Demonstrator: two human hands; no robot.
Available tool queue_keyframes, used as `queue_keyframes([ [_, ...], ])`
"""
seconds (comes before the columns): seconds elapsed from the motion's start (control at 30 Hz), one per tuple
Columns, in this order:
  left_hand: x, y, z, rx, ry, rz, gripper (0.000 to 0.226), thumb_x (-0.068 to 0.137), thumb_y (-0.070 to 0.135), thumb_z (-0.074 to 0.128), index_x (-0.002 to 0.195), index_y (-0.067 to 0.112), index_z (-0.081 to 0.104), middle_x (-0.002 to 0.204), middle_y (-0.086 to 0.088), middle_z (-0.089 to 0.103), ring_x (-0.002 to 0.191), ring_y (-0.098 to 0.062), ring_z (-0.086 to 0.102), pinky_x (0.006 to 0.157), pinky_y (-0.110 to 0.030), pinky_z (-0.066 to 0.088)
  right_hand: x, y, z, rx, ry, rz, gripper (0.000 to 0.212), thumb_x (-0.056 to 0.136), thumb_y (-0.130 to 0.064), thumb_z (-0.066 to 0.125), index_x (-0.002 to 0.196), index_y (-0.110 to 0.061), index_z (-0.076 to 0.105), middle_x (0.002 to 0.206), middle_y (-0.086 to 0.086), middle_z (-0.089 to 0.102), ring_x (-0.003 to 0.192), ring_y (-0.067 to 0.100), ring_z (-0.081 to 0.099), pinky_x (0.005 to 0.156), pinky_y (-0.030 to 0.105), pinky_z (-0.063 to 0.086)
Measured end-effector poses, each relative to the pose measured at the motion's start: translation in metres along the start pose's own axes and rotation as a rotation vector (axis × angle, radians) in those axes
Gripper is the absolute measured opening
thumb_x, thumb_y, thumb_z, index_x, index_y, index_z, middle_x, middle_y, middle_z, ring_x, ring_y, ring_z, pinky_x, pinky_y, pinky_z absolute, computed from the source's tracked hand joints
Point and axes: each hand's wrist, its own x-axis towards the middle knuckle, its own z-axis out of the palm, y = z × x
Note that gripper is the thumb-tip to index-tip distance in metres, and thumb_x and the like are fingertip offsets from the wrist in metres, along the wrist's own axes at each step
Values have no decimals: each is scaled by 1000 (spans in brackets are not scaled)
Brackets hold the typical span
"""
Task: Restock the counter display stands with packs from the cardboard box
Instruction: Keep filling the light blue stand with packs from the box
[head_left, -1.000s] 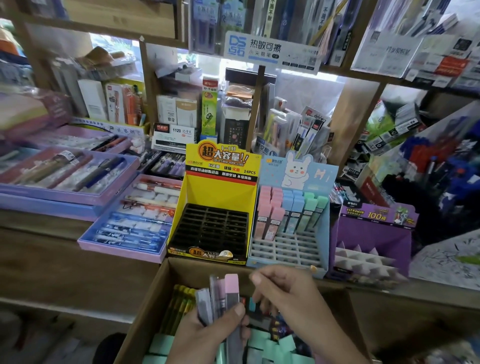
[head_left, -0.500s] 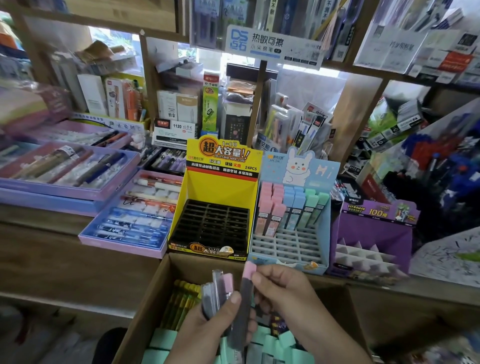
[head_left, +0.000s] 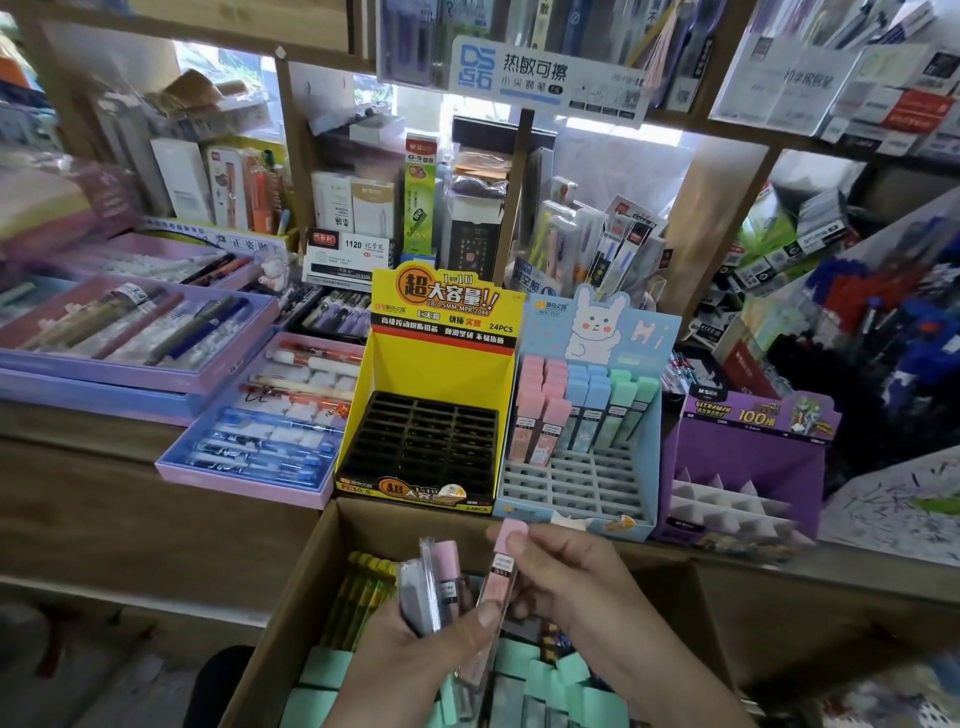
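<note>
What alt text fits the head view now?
The right hand pinches a pink-capped pack above an open cardboard box of packs, while the left hand grips a small bundle of packs. On the counter behind are a yellow stand with empty black slots, a blue rabbit stand part-filled with pink, blue and green packs, and a purple stand.

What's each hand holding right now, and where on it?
Right hand pinches one pink-capped pack at its cap end. Left hand grips a bundle of packs round their lower halves.
</note>
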Motion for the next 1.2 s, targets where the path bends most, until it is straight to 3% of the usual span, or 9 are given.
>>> queue_keyframes([
  [0.1, 0, 1, 1, -1, -9, 8, 18, 75, 9, 85, 89, 15, 75, 83, -3, 80, 70, -6, 74, 53, -10, 50, 1, 0, -2, -60, -2, -27, 32, 85, -33, 78, 109, -12, 80, 92, 17, 74, 79, 21, 65, 69, 28, 54],
  [0.23, 1, 2, 0, -19, 57, -25, 29, 73, 29, 85, 97, 16, 74, 82, -5, 80, 77, -18, 77, 63, -23, 55, 1, -12, -9, -156, 33, -100, 17, 90, -23, 75, 105, -16, 81, 95, 16, 78, 78, 22, 69, 68, 29, 57],
  [0.33, 0, 1, -2, -92, 53, -74, 23, 82, 22, 80, 97, 6, 73, 79, -21, 77, 64, -28, 74, 52, -27, 56, 2, -27, -17, -230, 114, -169, 15, 93, -9, 73, 100, -19, 82, 92, 11, 80, 70, 19, 71, 64, 23, 58],
  [0.43, 3, -3, -4, -208, 53, -107, 17, 86, 9, 75, 97, -3, 72, 85, -28, 74, 66, -33, 72, 56, -34, 57, 4, -48, -24, -301, 188, -278, 9, 91, -8, 74, 95, -13, 80, 85, 10, 80, 64, 19, 69, 60, 21, 57],
  [0.67, 10, -7, -3, -267, 94, -177, 32, 82, 7, 79, 107, -8, 66, 71, -28, 69, 55, -35, 66, 56, -36, 55, 22, -80, -36, -420, 357, -510, 8, 89, -9, 77, 92, -15, 78, 82, 5, 78, 67, 17, 73, 61, 22, 60],
  [0.77, 9, -6, -5, -243, 76, -208, 38, 82, 13, 81, 113, 2, 64, 74, -28, 71, 59, -36, 69, 59, -35, 56, 32, -82, -37, -469, 384, -542, 8, 87, -12, 79, 93, -17, 79, 84, 7, 77, 76, 24, 73, 71, 30, 63],
  [1.0, 1, 1, -5, -223, 24, -227, 36, 84, 11, 79, 114, 1, 63, 73, -26, 69, 62, -35, 68, 62, -35, 55, 44, -78, -37, -546, 404, -543, 15, 85, -12, 82, 100, -11, 80, 86, 3, 78, 82, 19, 73, 77, 21, 60],
  [1.13, 2, 0, -6, -200, 29, -234, 35, 83, 11, 80, 112, 5, 63, 75, -25, 71, 65, -35, 69, 65, -37, 56, 46, -81, -35, -589, 381, -573, 18, 85, -11, 82, 93, -27, 77, 79, -8, 76, 73, 1, 68, 72, 13, 55],
  [1.2, 0, -4, -5, -191, 31, -215, 37, 80, 15, 83, 111, 6, 65, 78, -24, 73, 69, -36, 71, 73, -43, 59, 47, -82, -33, -610, 356, -576, 26, 85, -11, 82, 90, -35, 73, 77, -12, 75, 72, 0, 68, 72, 13, 56],
])
